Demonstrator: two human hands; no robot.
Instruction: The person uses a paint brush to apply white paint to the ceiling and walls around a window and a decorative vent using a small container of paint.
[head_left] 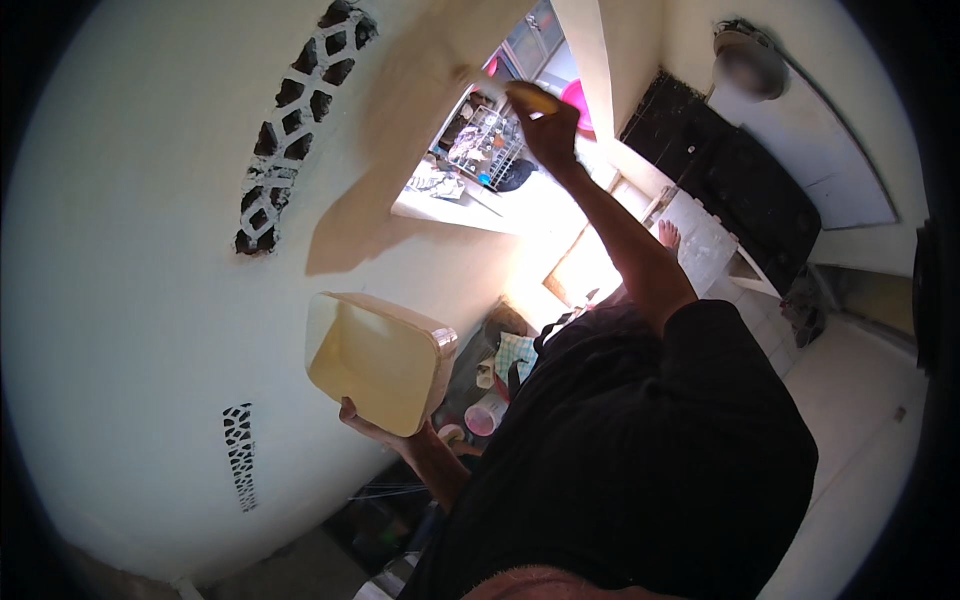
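My left hand point(362, 420) grips the lower corner of a rectangular container point(375, 360) filled with pale yellow paint and holds it up near the wall. My right hand point(548, 128) is stretched far out and shut on a paintbrush point(500, 92), whose tip is blurred, by a freshly coated tan patch point(400, 150) on the cream wall point(130, 270). The patch runs beside the edge of a wall opening. My dark-sleeved right arm and torso fill the lower middle of the view.
Two patterned vent blocks point(295, 120) point(240, 455) are set into the wall. Through the opening lies a bright ledge point(470, 205) with a wire rack and a pink bowl point(577, 100). Below are cups, a checked cloth point(515, 352), a white stool, a bare foot point(668, 234) and a dark cabinet point(740, 180).
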